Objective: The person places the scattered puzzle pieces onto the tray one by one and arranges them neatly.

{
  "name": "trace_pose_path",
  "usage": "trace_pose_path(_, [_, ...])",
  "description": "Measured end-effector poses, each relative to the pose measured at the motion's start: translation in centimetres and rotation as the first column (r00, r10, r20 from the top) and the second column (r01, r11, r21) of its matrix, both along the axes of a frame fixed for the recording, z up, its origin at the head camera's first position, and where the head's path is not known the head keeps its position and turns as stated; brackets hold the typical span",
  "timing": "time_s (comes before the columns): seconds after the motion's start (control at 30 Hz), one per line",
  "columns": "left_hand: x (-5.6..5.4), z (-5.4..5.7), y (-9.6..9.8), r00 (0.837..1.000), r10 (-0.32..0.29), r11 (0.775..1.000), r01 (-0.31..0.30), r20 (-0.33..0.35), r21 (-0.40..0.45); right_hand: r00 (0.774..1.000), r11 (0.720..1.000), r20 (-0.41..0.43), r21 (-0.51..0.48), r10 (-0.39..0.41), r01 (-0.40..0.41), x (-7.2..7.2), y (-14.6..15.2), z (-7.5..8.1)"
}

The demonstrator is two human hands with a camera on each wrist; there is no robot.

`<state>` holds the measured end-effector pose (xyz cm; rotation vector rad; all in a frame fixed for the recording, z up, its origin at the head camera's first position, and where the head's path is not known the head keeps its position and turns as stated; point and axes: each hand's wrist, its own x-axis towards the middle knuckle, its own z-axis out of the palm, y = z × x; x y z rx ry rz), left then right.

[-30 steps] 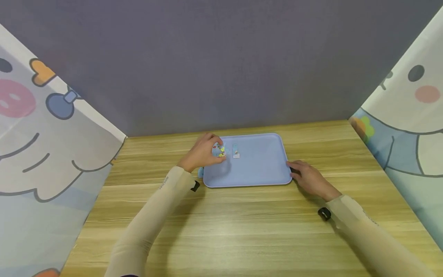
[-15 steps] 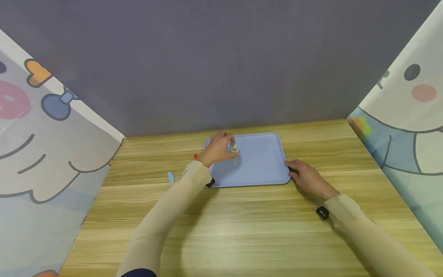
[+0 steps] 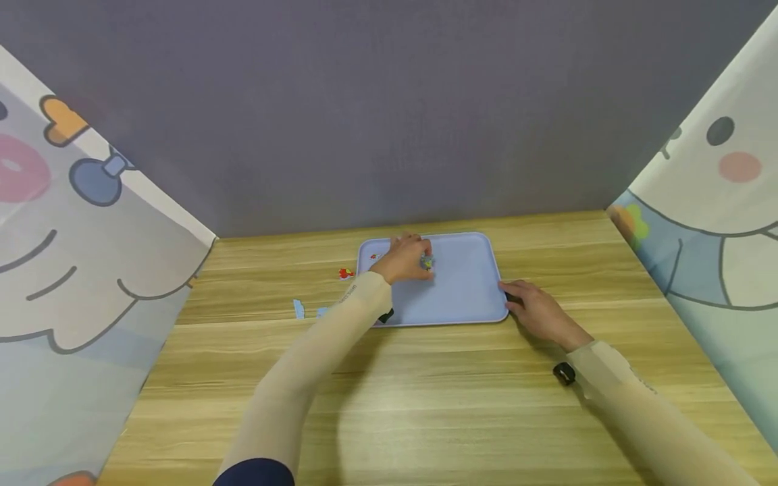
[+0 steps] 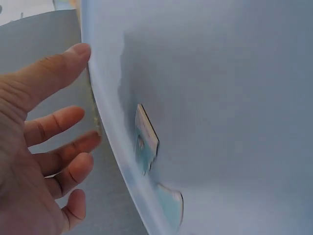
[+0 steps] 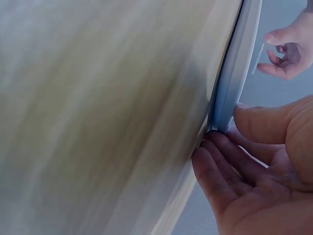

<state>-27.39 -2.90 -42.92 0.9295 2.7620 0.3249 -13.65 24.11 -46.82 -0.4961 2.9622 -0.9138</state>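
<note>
My left hand (image 3: 406,262) is over the left half of the light blue tray (image 3: 462,283), pinching a thin puzzle piece (image 3: 427,262) with blue and yellow print between thumb and fingers. In the right wrist view that piece (image 5: 259,58) shows edge-on, standing up from the left hand (image 5: 288,49). Two flat pieces, one pale blue piece (image 4: 171,208) and one printed piece (image 4: 146,142), lie in the tray by its rim in the left wrist view. My right hand (image 3: 541,312) grips the tray's right rim, thumb (image 5: 261,122) at the edge and fingers below it.
On the wooden table (image 3: 425,405), left of the tray, lie a red piece (image 3: 346,273), a light blue piece (image 3: 299,309) and another blue piece (image 3: 322,312) partly covered by the left sleeve. A grey wall (image 3: 395,121) stands behind the table, with cartoon-printed cloths on both sides.
My left hand has moved right across the tray with the pinched piece. Red and blue pieces on the table at the left have come into view. The right hand stays at the rim.
</note>
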Motion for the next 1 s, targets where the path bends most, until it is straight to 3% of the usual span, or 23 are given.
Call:
trace_pose_path(0.13, [-0.2, -0.3, 1.0, 1.000, -0.006, 0.998, 0.007, 0.007, -0.069, 1.000, 1.000, -0.014, -0.008, 0.002, -0.002, 0.2, 0.0, -0.2])
trace_pose_path(0.27, [-0.2, -0.3, 1.7, 1.000, 0.024, 0.993, -0.024, 0.004, -0.117, 1.000, 1.000, -0.017, -0.018, 0.001, -0.001, 0.4, -0.2, -0.4])
trace_pose_path(0.53, [-0.1, -0.6, 1.7, 0.997, 0.072, 0.986, -0.068, 0.023, -0.150, 1.000, 1.000, -0.001, -0.027, 0.003, -0.003, 0.8, -0.9, -0.2])
trace_pose_path(0.73, [-0.1, -0.1, 0.8, 0.996, 0.082, 0.989, -0.076, 0.042, -0.124, 1.000, 1.000, -0.003, -0.018, -0.001, 0.001, 1.1, -1.2, 0.0])
trace_pose_path(1.0, [0.3, 1.3, -2.2, 0.997, 0.059, 0.996, -0.056, 0.042, -0.063, 1.000, 1.000, -0.013, -0.008, -0.015, 0.015, 1.6, -0.9, 0.1])
